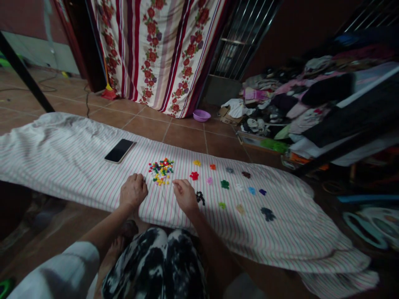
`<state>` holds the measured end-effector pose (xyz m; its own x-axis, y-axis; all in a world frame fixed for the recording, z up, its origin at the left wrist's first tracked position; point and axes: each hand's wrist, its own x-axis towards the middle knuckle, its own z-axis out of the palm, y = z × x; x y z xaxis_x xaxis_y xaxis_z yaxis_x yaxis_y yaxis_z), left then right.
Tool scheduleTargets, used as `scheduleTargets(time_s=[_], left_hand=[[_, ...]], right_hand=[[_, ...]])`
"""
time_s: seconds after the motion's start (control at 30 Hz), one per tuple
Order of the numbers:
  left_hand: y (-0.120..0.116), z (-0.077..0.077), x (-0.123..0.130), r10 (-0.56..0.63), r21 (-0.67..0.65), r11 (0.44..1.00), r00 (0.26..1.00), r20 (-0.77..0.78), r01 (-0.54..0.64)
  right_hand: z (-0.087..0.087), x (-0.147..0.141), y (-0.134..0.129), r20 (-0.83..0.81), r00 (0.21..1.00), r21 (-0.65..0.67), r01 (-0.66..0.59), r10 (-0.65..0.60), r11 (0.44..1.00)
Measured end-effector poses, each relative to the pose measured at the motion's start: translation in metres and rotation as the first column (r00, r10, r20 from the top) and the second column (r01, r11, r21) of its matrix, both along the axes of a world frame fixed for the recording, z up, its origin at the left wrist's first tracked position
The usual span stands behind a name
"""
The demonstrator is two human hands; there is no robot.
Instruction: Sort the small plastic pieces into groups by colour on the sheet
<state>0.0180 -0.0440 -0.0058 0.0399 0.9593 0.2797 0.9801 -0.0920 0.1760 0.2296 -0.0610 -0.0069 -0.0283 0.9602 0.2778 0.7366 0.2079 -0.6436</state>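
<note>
1. Since the single-colour piles [225,184] stand apart on the cloth-covered bench [296,207], they seem spaced to avoid mixing.
2. The mixed pile [161,168] lies between and just beyond the left hand [133,191] and the right hand [185,196], probably for easy reach.
3. The left hand rests curled; whether it grips anything, I cannot tell. The right hand looks pinched at the fingertips, any piece there indistinct.
4. The right hand may hide part of the black pile [200,197]; individual pieces are too small to make out.

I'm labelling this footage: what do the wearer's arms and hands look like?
The left hand and right hand are ungloved, with no watch or bracelet visible. The loose, pale left sleeve ends mid-arm; the right sleeve, dim at the picture's edge, looks greyish.
</note>
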Motion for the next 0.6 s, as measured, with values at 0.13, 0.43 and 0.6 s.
scheduleTargets(time_s=[0.13, 0.43, 0.6], left_hand=[[0.0, -0.001, 0.0, -0.003, 0.012, 1.0, 1.0, 0.008, 0.003], [-0.001, 0.001, 0.001, -0.011, 0.008, 1.0, 1.0, 0.004, 0.011], [-0.003, 0.004, 0.001, -0.008, 0.007, 1.0, 1.0, 0.009, 0.008]], right_hand=[[-0.004, -0.02, 0.008, 0.082, 0.995, -0.074, 0.06, -0.054, 0.995], [-0.012, -0.029, 0.005, 0.217, 0.966, -0.031, 0.148, -0.138, 0.988], [-0.005, -0.032, 0.003, 0.221, 0.96, -0.049, 0.184, -0.169, 0.982]])
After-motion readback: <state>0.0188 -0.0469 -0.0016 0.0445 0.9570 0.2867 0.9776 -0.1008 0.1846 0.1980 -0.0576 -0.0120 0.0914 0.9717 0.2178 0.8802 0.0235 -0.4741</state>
